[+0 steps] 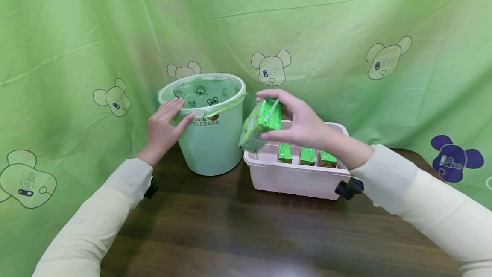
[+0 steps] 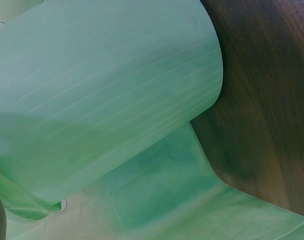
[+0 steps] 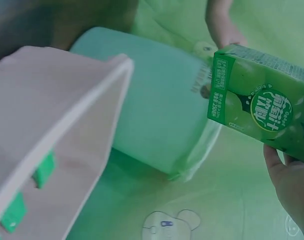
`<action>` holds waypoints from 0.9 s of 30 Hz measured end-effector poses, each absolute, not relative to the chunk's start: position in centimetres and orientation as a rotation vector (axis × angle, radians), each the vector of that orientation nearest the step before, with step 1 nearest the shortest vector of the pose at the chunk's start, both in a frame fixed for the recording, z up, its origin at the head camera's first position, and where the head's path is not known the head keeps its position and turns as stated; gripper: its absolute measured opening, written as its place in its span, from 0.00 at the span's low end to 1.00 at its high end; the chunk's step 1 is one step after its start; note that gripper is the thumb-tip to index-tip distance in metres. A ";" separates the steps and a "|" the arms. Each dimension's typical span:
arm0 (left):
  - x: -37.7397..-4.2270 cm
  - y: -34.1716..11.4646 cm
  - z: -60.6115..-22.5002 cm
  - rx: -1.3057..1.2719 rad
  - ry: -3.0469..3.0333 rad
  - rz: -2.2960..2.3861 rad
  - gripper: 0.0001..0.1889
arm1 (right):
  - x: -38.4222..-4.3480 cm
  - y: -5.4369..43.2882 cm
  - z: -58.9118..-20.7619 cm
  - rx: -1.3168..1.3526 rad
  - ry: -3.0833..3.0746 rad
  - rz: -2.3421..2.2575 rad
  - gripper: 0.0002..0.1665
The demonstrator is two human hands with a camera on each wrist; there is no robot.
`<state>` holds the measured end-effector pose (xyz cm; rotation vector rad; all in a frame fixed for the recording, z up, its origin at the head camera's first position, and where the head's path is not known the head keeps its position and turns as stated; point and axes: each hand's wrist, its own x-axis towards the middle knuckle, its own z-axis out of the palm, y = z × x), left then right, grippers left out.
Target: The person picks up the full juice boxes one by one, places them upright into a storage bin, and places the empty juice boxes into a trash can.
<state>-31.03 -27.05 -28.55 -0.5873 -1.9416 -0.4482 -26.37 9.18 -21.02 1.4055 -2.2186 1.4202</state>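
My right hand (image 1: pixel 303 121) grips a green grape juice box (image 1: pixel 255 127), thumb on one side and fingers on the other. The box is tilted and held in the air between the bin and the tub, with a straw (image 1: pixel 272 110) on its top end. In the right wrist view the printed front of the juice box (image 3: pixel 262 100) faces the camera. My left hand (image 1: pixel 165 123) rests on the near left rim of a mint-green trash bin (image 1: pixel 211 148), its fingers extended over the edge and the thumb outside. The left wrist view shows mostly the bin's side (image 2: pixel 116 90).
A pale pink tub (image 1: pixel 296 178) stands right of the bin, with three green juice boxes (image 1: pixel 307 156) visible inside. A thin green liner bag (image 1: pixel 230 104) covers the bin's rim. Green bear-print cloth (image 1: pixel 319 20) hangs behind the dark wooden table (image 1: pixel 246 234).
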 end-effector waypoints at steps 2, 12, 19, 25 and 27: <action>-31.0 -27.1 -28.6 -0.584 -1.947 -0.446 0.26 | -26.9 8.4 -20.3 1.409 -2.192 1.431 0.45; -30.8 -27.0 -28.6 -0.580 -1.940 -0.437 0.26 | -29.4 5.0 -17.0 1.365 -1.979 1.593 0.43; -31.1 -27.0 -28.6 -0.582 -1.925 -0.447 0.26 | -31.1 2.6 -15.4 1.247 -1.929 1.704 0.43; -31.0 -27.1 -28.7 -0.576 -1.921 -0.446 0.26 | -32.7 0.3 -15.2 1.156 -1.990 1.725 0.45; -31.0 -27.1 -28.7 -0.580 -1.916 -0.448 0.26 | -33.2 -0.4 -15.4 1.128 -2.020 1.733 0.45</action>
